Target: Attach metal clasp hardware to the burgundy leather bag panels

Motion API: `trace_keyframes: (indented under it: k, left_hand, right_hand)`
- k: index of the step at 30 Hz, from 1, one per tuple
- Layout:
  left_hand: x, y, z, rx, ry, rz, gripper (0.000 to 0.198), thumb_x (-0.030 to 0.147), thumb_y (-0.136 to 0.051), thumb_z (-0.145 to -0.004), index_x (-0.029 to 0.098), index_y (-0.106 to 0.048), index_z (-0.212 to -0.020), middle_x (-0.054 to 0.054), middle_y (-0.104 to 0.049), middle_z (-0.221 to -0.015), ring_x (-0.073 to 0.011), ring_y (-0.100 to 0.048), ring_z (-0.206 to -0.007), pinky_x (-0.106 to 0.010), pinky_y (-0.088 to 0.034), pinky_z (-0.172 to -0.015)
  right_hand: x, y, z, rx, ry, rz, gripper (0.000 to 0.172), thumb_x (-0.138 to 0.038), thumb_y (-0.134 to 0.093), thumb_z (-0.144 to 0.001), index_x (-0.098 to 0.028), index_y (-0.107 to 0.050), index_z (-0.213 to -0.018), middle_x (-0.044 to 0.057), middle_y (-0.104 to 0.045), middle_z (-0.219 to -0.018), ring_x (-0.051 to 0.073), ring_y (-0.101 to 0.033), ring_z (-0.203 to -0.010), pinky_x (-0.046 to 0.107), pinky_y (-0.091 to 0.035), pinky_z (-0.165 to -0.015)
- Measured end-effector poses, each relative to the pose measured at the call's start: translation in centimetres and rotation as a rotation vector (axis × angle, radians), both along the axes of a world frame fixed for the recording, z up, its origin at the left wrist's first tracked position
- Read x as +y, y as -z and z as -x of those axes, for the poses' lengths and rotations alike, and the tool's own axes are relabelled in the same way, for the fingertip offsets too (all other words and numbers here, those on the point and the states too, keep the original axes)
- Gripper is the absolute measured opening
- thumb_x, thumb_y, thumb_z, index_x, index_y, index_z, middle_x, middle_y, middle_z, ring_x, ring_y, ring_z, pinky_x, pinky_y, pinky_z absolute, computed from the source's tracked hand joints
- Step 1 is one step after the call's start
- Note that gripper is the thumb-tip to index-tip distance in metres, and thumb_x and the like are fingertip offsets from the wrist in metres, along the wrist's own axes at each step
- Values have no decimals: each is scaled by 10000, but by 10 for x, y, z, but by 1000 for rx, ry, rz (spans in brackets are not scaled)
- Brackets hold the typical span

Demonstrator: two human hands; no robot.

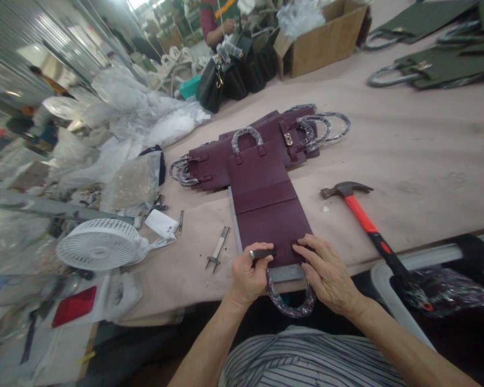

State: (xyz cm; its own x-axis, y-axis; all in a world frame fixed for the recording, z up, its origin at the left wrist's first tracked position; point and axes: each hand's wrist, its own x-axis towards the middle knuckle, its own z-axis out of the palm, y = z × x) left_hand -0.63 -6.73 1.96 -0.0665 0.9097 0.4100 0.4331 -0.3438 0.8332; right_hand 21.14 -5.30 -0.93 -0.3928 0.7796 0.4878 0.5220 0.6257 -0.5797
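A burgundy leather bag panel (268,220) lies lengthwise before me, with a grey board (286,273) under its near end. My left hand (248,273) is closed around a short dark metal rod with a shiny end (261,253), held low over the panel's near left part. The rod looks like a setting punch, and its tip is close to the leather. On the near right part, my right hand (328,274) has its fingertips at a leather tab of the plastic-wrapped handle (292,312). That handle loops over the table edge toward me.
A claw hammer (361,215) lies on the right. More burgundy bag pieces (213,161) are stacked beyond the panel. At left are a pronged punch (218,250) and a white fan (100,244). A cardboard box (326,43), dark green pieces (447,67) and a person's arm (215,32) are farther back.
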Motion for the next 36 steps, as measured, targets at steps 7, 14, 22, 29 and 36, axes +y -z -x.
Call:
trace_keyframes:
  k: [7,14,22,29,36]
  left_hand:
    - [3,-2,-2,84,20,-46,76,159,-616,-912,185,-672,-957,-63,-779,-950,-179,-750,-891,-305,-610,-846]
    - [4,0,-2,113,27,-56,106,153,-599,-913,185,-674,-981,-67,-772,-955,-182,-744,-911,-298,-605,-861]
    - [10,-1,0,169,76,-41,125,152,-578,-911,177,-673,-989,-56,-756,-936,-160,-732,-833,-253,-594,-771]
    - [10,-2,-6,216,71,-46,115,159,-553,-910,182,-647,-971,-48,-719,-878,-160,-704,-786,-256,-582,-745]
    - [10,3,-9,233,68,-38,99,154,-548,-906,194,-614,-967,-46,-702,-856,-171,-697,-770,-268,-580,-734]
  right_hand:
    - [0,-4,-1,-19,-10,26,369,-222,-455,-985,-187,-587,-1328,143,-586,-1307,295,-510,-1289,514,-470,-1058]
    - [12,-31,-39,-28,226,17,381,-289,-466,-997,-201,-542,-1360,151,-592,-1291,292,-561,-1212,476,-464,-1056]
    - [37,-27,-103,-605,525,282,395,-435,-534,-888,-126,-583,-1130,187,-595,-961,366,-595,-921,477,-483,-808]
    - [60,-54,-91,-43,530,1076,100,-237,-575,-759,-227,-478,-784,34,-504,-672,191,-488,-627,327,-405,-601]
    - [38,-108,-62,425,423,1178,238,-455,-410,-915,-242,-450,-815,-70,-331,-572,106,-285,-411,234,-253,-388]
